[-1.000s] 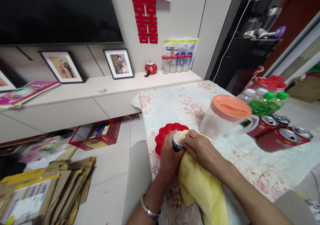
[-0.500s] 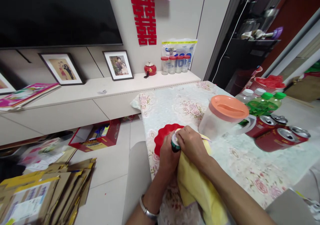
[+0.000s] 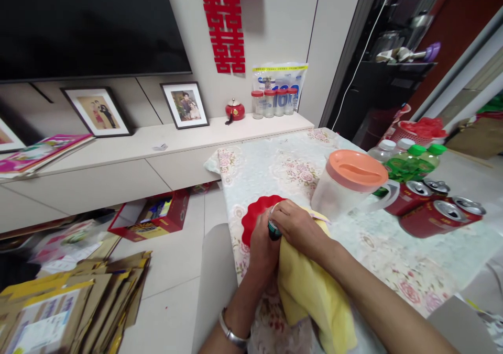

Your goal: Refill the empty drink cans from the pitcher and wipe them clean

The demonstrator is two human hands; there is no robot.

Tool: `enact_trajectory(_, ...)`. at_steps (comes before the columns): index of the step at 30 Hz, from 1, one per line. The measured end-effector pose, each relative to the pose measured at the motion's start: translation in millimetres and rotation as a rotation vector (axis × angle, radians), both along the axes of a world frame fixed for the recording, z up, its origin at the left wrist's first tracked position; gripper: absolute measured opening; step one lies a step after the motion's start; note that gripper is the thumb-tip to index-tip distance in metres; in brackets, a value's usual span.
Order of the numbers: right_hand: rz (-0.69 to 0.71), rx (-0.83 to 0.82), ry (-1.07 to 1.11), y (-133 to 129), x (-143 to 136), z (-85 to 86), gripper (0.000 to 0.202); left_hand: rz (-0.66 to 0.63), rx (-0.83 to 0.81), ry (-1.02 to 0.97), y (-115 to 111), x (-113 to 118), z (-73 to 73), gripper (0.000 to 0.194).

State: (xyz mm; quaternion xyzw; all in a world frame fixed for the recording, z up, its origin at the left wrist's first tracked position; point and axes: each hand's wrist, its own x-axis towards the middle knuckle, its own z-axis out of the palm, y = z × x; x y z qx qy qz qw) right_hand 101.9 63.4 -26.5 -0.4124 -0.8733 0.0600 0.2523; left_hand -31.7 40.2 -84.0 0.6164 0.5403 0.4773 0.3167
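Note:
My left hand (image 3: 264, 241) is wrapped around a small dark green can (image 3: 274, 232) with a silvery top, held tilted over the table's near edge. My right hand (image 3: 301, 225) is closed with its fingertips pressed at the can's top, covering most of it. A yellow cloth (image 3: 308, 291) is gripped under my right hand and hangs down toward my lap. Just behind my hands sits a red scalloped dish (image 3: 253, 220), partly hidden by them. Beyond my right hand stands a clear pitcher (image 3: 332, 197) with an orange lid.
Several opened red cans (image 3: 430, 219) and green-capped bottles (image 3: 416, 157) stand at the right on the flowered tablecloth (image 3: 291, 170). Folded cardboard (image 3: 106, 296) and a red box (image 3: 173, 215) lie on the floor at left. Glass jars (image 3: 269, 105) line the cabinet.
The fingers of my right hand have shifted slightly left over the can's top, covering more of it. The yellow cloth's lower end has swung a little.

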Motion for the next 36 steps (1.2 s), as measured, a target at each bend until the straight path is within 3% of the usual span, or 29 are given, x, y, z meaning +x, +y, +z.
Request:
enact_trajectory(5, -0.131, 0.000, -0.108, 5.8, -4.8, -0.8, 0.025, -0.023, -0.057, 0.013, -2.0, -0.4, 8.6, 0.044)
enact_trajectory(10, -0.264, -0.042, -0.140, -6.3, 5.0, 1.3, 0.023, -0.039, -0.082, -0.015, -2.5, -0.8, 5.5, 0.060)
enact_trajectory(16, -0.237, -0.102, -0.084, -25.1, 13.7, 6.8, 0.019, -0.002, -0.090, -0.017, 0.8, 0.6, -4.3, 0.064)
enact_trajectory(20, -0.186, -0.128, 0.031, -33.2, 16.2, 6.1, 0.018, 0.017, -0.059, -0.017, 2.7, 0.2, -8.5, 0.064)
enact_trajectory(25, -0.194, -0.139, 0.271, -46.8, 17.9, -7.5, 0.021, -0.013, -0.053, -0.028, 2.5, -1.5, -8.4, 0.062)
enact_trajectory(28, -0.251, -0.196, 0.455, -55.1, 20.9, -13.9, 0.026, 0.000, -0.041, -0.037, 1.4, -0.5, -5.6, 0.060)
enact_trajectory(32, -0.383, -0.275, 0.617, -63.4, 35.6, -9.1, 0.028, 0.010, -0.047, -0.028, -0.1, 1.0, -2.3, 0.062)
enact_trajectory(36, -0.544, -0.561, 0.899, -70.3, 54.4, -1.4, 0.028, 0.007, -0.068, -0.023, -0.6, 0.5, -2.2, 0.064)
